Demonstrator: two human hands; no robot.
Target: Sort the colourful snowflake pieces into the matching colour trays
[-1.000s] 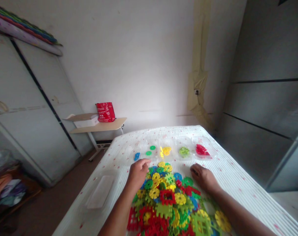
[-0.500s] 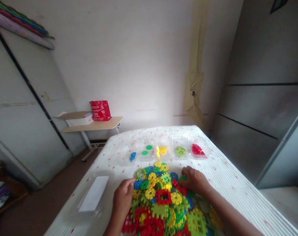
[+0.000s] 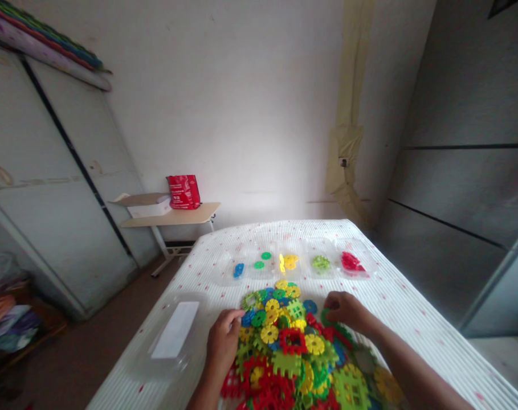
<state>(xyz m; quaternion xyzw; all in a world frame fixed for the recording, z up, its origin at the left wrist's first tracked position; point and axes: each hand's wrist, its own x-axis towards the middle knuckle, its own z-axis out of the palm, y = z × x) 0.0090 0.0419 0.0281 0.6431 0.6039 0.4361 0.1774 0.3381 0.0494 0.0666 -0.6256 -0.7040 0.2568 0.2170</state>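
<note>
A heap of colourful plastic building pieces lies on the table before me, with round notched discs such as a yellow disc [image 3: 314, 344] and square ones such as a red square frame [image 3: 293, 340]. At its left edge is my left hand [image 3: 223, 337], its fingers curled together beside the blue discs [image 3: 247, 318]; what they hold, if anything, is hidden. Over the right edge, my right hand [image 3: 350, 311] has its fingers closed on a green disc [image 3: 325, 316], partly covered by the fingertips. Red pieces [image 3: 325, 330] lie just below that hand.
Beyond the heap stands a row of clear plastic trays [image 3: 224, 278], holding blue, green, yellow, light green and red pieces. A clear container [image 3: 186, 364] with a white paper [image 3: 176, 330] sits at left. A side table [image 3: 194, 213] carries a red bag [image 3: 184, 192].
The view has turned slightly left, so everything sits further right. My right hand has shifted a little off the red pieces, showing more of them. My left hand stays by the heap's edge.
</note>
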